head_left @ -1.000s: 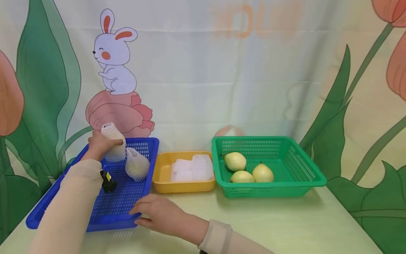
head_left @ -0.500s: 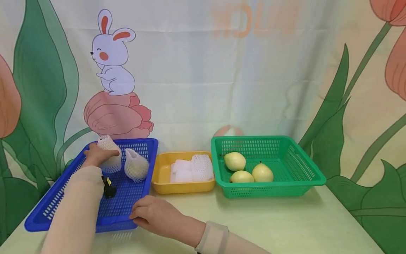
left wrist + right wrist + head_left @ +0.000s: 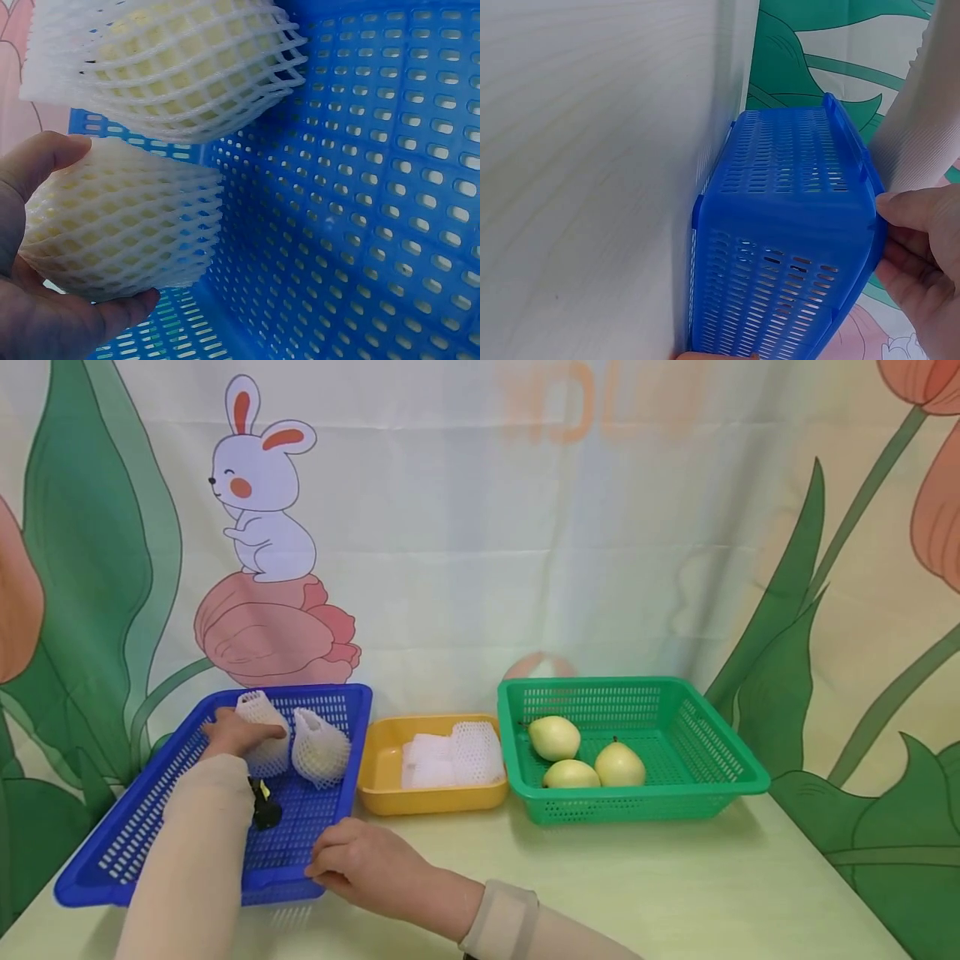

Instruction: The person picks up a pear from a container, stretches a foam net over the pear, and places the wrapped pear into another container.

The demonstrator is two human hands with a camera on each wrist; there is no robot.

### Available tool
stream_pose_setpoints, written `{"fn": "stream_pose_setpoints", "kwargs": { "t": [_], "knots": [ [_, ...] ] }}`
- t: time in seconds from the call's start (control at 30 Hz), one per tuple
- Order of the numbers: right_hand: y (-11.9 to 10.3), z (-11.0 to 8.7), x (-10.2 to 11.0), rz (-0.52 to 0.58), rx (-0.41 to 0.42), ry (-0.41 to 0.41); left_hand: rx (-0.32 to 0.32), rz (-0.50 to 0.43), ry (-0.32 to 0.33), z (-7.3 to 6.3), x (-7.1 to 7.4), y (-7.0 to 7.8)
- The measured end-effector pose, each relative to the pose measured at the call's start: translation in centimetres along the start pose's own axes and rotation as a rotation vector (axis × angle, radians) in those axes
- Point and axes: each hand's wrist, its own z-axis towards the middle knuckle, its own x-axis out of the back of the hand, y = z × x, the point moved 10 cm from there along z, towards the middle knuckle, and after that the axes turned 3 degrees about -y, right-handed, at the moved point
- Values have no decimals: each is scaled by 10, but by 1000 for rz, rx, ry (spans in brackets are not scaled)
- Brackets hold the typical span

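My left hand (image 3: 234,732) grips a pear in a white foam net (image 3: 127,217) inside the blue basket (image 3: 300,852), near its back left corner. In the left wrist view the thumb lies along one side of the net and the fingers curl under the other. Right beside it in the basket sits a second netted pear (image 3: 321,750). With thumb and fingers, my right hand (image 3: 382,868) pinches the basket's rim at its front right corner, as the right wrist view (image 3: 922,255) also has it.
A yellow tray (image 3: 431,802) with several white foam nets (image 3: 476,753) stands right of the blue basket. Beyond it, a green basket (image 3: 637,806) holds three bare pears (image 3: 621,765). The black wrist camera (image 3: 266,810) hangs below my left forearm. A printed curtain (image 3: 450,527) closes off the back.
My left hand has lowered the netted pear from above the back of the blue basket down into it. My right hand has closed its fingers on the rim.
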Motion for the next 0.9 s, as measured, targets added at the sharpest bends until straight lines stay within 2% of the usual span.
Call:
{"fn": "stream_pose_setpoints", "kwargs": {
  "t": [0.3,0.47,0.77,0.9],
  "knots": [
    [-4,1,0,-39,3,-15,29,-24,10,-3,-8,-13],
    [-5,1,-1,-36,4,-19,36,-18,-7,-4,-11,-18],
    [-2,0,1,-41,-8,5,33,-37,-36,-3,-19,-17],
    [-1,0,1,-37,-15,3,44,-10,-56,1,-22,-20]
  ]
}}
